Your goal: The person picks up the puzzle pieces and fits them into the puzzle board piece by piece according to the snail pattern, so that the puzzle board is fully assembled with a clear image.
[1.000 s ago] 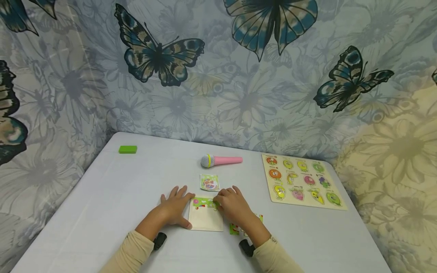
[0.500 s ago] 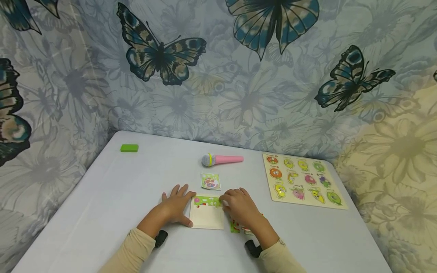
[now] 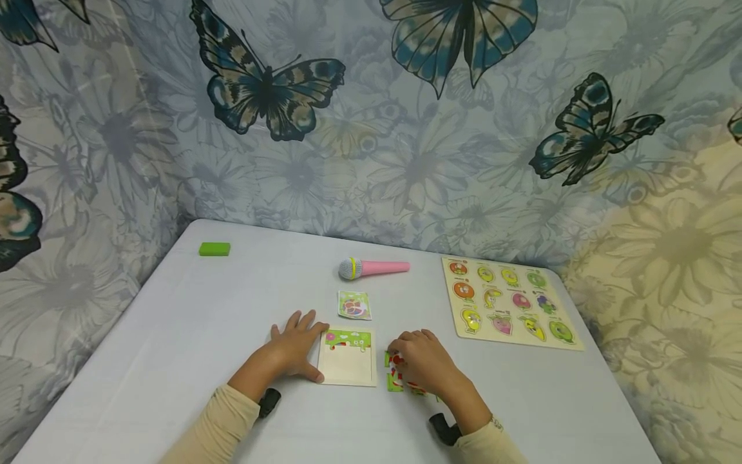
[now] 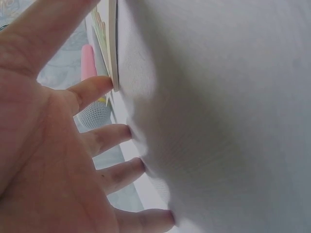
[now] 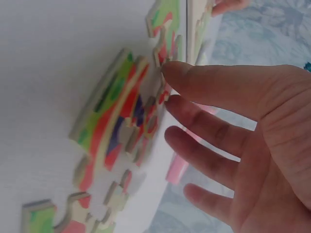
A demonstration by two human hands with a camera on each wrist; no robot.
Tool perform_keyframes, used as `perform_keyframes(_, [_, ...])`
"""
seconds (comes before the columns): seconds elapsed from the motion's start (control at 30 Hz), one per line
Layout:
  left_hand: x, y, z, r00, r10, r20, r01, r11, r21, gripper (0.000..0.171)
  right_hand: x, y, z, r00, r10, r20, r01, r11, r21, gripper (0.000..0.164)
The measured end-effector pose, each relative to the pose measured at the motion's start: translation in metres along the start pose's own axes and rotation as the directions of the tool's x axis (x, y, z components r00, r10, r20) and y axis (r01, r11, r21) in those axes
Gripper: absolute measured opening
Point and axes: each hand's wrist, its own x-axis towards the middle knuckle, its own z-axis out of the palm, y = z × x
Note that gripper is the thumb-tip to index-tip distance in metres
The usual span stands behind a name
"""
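Just then the right hand had come away from the puzzle board, where half a second earlier its fingertips were at the end of the printed strip, and it hung over the loose puzzle pieces just right of the board. Its thumb and fingertips stood slightly apart among those pieces; I saw nothing plainly held between them, and couldn't tell whether they touched one. The left hand had stayed put, fingers spread wide, thumb and forefinger resting at the board's left edge. The board lay flat on the white tabletop, its printed strip filling only the top, with bare pale wood below. To me that suggested the strip had been left as it was and attention had passed to the pile, with most of the board yet unfilled. Just beyond the board lay a small picture square, and farther beyond it a pink toy microphone; a fruit board lay well to its right.
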Motion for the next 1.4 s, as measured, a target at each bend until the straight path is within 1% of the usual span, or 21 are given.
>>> perform_keyframes(0.1, [0.0, -0.002, 0.0, 1.0, -0.002, -0.002, 0.002, 1.0, 0.004, 0.1, 0.001, -0.001, 0.001, 1.0, 0.008, 0.013, -0.008, 1.0, 0.008, 0.028])
perform_keyframes(0.47, [-0.002, -0.005, -0.002, 1.0, -0.002, -0.007, 0.002, 1.0, 0.001, 0.1, 0.003, -0.003, 0.005, 1.0, 0.01, 0.013, -0.01, 1.0, -0.004, 0.029])
perform_keyframes(0.63, [-0.002, -0.004, -0.003, 1.0, 0.001, 0.001, -0.001, 1.0, 0.0, 0.099, 0.005, -0.007, 0.004, 1.0, -0.007, -0.01, 0.006, 0.999, -0.032, 0.029])
perform_keyframes(0.77, [-0.001, -0.003, -0.002, 1.0, 0.008, 0.002, -0.008, 1.0, -0.003, 0.098, 0.01, -0.018, -0.002, 0.999, -0.041, -0.035, 0.039, 0.998, -0.058, 0.029])
perform_keyframes(0.87, [-0.001, -0.002, -0.002, 1.0, 0.0, 0.002, 0.0, 1.0, -0.001, 0.098, 0.018, -0.032, -0.005, 0.994, -0.096, -0.043, 0.092, 0.993, -0.075, 0.028])
perform_keyframes(1.0, [-0.001, -0.002, -0.002, 1.0, -0.008, 0.009, 0.007, 1.0, 0.015, 0.098, 0.031, -0.05, -0.003, 0.983, -0.176, -0.045, 0.171, 0.98, -0.101, 0.026])
perform_keyframes(1.07, [-0.001, -0.001, -0.002, 1.0, -0.005, 0.013, 0.005, 1.0, 0.019, 0.097, 0.037, -0.058, 0.0, 0.979, -0.202, -0.041, 0.196, 0.974, -0.115, 0.026])
perform_keyframes(1.2, [0.0, -0.001, -0.001, 1.0, 0.002, 0.014, -0.003, 1.0, 0.023, 0.096, 0.046, -0.067, 0.006, 0.974, -0.226, -0.032, 0.22, 0.967, -0.125, 0.022])
perform_keyframes(1.4, [0.0, -0.001, -0.001, 1.0, 0.003, 0.012, -0.004, 1.0, 0.026, 0.097, 0.05, -0.071, 0.013, 0.971, -0.236, -0.036, 0.229, 0.964, -0.135, 0.021])
